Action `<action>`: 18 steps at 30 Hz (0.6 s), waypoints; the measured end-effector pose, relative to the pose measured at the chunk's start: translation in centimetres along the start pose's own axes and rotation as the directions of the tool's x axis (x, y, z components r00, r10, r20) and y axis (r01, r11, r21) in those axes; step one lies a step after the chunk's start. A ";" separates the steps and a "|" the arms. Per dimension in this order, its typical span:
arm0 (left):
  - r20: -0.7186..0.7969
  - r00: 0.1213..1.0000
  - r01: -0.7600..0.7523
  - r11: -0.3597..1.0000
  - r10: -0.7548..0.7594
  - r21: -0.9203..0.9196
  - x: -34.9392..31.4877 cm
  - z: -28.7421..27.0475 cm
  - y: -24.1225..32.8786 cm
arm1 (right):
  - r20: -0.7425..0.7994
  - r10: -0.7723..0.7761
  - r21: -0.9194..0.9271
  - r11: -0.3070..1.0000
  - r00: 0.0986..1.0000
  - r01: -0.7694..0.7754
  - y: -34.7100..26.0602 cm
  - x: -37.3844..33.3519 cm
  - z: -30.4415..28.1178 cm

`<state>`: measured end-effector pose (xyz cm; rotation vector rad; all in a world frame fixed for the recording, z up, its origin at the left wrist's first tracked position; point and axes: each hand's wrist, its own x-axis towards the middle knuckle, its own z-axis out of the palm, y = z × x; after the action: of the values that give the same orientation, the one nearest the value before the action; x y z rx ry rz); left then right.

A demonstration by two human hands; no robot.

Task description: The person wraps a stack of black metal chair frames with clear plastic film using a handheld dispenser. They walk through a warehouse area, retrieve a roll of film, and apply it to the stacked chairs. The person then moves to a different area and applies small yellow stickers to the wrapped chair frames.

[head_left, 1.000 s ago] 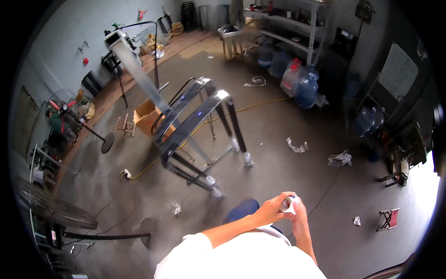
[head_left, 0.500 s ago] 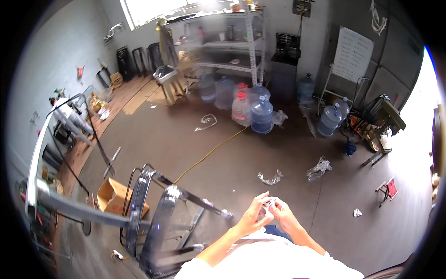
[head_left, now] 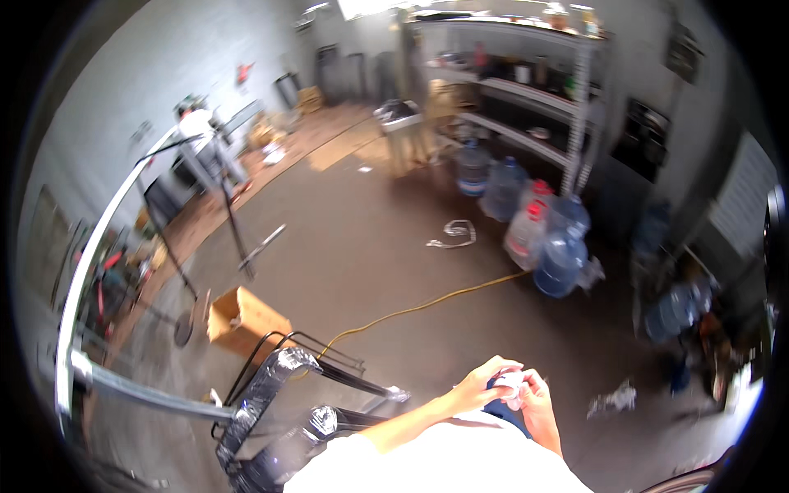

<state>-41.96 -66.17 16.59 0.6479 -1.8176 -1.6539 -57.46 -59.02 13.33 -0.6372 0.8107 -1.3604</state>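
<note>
Grey floor (head_left: 362,263); white item (head_left: 510,380) between hands (head_left: 475,393), long axis unclear.

Carton (head_left: 256,322) left of the left hand (head_left: 478,389)

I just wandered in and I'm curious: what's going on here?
Someone's left hand and right hand are together, holding a small whitish item that is too blurred to identify. A black frame with shiny plastic wrapping is at lower left, with an open cardboard box just beyond it. A yellow cord runs toward large water bottles near a shelving unit. Another person is at the far left.
</note>
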 end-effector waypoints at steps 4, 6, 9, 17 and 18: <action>-0.214 0.975 -0.051 0.999 0.053 0.014 7.5 -4.2 0.3 | 0.117 0.065 -0.019 0.998 0.991 -0.063 -4.1 10.6 -0.7; -0.313 0.946 -0.088 0.996 0.084 0.003 10.6 -6.4 -0.2 | 0.182 0.122 -0.044 0.992 0.976 -0.116 -6.1 15.2 -0.9; -0.445 0.888 -0.111 0.993 0.114 0.033 14.1 -9.0 -1.0 | 0.258 0.233 -0.154 0.968 0.938 -0.198 -8.6 21.2 -1.0; -0.422 0.890 -0.126 0.982 0.175 0.142 24.8 -17.2 -5.3 | 0.232 0.278 -0.165 0.956 0.932 -0.243 -9.7 35.7 -2.3; -0.410 0.894 -0.136 0.982 0.178 0.130 26.3 -18.5 -6.0 | 0.229 0.255 -0.174 0.960 0.940 -0.218 -9.6 37.5 -2.6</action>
<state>-47.66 -98.30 14.31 0.8071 -1.5927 -1.2100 -64.40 -97.21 14.52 -0.7817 0.7605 -0.9847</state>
